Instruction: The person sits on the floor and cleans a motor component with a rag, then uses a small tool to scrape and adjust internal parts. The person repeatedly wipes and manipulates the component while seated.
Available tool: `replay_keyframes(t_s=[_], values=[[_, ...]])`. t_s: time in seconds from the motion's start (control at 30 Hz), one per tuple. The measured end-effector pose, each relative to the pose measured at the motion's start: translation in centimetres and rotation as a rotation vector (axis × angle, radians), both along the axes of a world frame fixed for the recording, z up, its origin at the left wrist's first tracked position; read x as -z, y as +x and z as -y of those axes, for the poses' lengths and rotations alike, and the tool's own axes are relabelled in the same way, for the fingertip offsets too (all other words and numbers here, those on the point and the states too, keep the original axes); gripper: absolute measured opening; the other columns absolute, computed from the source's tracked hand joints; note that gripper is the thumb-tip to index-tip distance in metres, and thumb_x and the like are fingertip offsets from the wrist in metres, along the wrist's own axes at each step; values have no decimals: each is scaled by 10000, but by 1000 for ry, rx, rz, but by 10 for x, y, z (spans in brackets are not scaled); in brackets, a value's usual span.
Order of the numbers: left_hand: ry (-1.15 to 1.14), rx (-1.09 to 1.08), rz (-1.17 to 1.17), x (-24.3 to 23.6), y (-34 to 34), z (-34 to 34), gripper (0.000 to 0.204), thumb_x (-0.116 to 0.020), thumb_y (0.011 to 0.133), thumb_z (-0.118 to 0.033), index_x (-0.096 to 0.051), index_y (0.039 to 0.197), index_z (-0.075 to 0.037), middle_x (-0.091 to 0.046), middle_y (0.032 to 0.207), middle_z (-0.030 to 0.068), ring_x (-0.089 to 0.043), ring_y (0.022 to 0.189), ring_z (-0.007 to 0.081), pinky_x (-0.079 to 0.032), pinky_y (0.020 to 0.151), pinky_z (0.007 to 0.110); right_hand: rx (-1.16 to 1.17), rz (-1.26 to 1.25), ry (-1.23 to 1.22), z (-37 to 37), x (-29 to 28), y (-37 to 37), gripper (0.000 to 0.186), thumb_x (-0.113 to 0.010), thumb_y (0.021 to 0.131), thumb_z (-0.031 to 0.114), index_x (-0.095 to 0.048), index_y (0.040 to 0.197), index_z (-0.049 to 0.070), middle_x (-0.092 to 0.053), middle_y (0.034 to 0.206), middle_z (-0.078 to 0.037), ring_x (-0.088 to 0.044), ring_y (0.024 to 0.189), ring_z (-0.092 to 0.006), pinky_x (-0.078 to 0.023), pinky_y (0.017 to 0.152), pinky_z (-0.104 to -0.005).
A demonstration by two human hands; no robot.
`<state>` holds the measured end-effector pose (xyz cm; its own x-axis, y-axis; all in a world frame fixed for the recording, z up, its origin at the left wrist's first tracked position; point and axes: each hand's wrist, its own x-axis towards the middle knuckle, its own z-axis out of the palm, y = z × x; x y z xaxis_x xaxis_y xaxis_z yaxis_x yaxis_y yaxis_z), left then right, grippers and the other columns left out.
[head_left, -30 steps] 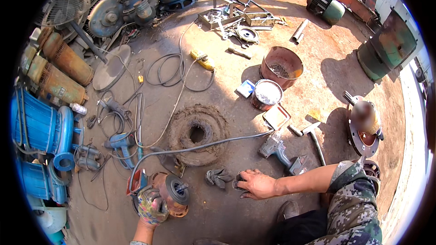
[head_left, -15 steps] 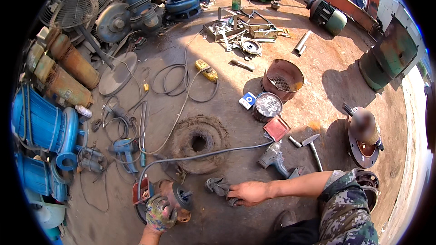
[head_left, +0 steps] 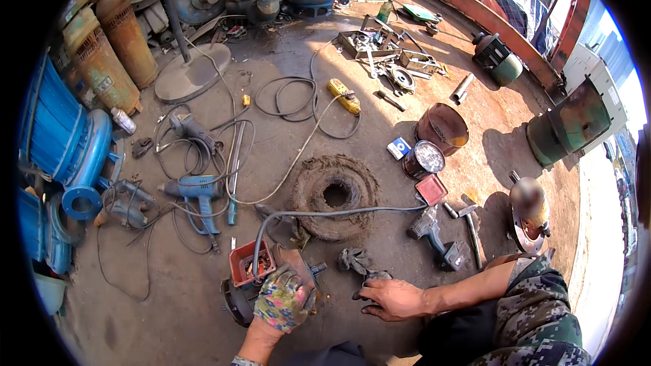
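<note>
Your left hand (head_left: 283,300), in a patterned work glove, is clamped over the top of a rusty motor part (head_left: 261,285) lying on the concrete floor (head_left: 169,312) at the bottom centre; fingers curled round it, gripping. A small red box of bits (head_left: 249,262) sits right against that part on its upper left side.

Your right hand (head_left: 392,298) is bare, palm down, fingers loosely spread and resting on a dark glove (head_left: 359,266) lying crumpled on the floor just right of the motor part. Can't tell if the fingertips are pinching the fabric or only pressing it.

Above both hands: a grimy round ring-shaped casting (head_left: 336,194) w/ a centre hole, and a grey hose (head_left: 325,214) running across its lower edge towards a cordless driver (head_left: 437,237) on the right. Near that, a hammer (head_left: 470,227), a red flat tin (head_left: 431,190) and a round can (head_left: 424,159). Left side: blue power drill (head_left: 196,193) amid tangled black cables (head_left: 183,163), well apart from your hands. Yellow plug block (head_left: 344,96) further up.
</note>
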<state>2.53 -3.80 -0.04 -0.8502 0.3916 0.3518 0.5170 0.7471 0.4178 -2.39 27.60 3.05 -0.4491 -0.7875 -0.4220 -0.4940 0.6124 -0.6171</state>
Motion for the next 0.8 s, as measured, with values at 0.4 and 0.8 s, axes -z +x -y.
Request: replay_keyframes(t_s=[0.4,0.8], values=[[-43,11,181,7,-4,-2,310,-837,764,-176,-778,1057,-96,-698,1073,97,-681,1153,338,-539,1077,516,296,445,-72,-15,-22,-139,468,-764,1035,272,-613,1391,8,-764,1095,-152,-733,1045,-230,-583,918,-399],[-282,50,233,4,26,15,378,-884,832,-320,-720,1120,-137,-709,1196,92,-700,1164,348,-573,1039,529,1830,382,-918,-181,166,-670,361,-714,1047,301,-668,1293,41,-727,1230,-137,-715,1175,-253,-606,994,-366]])
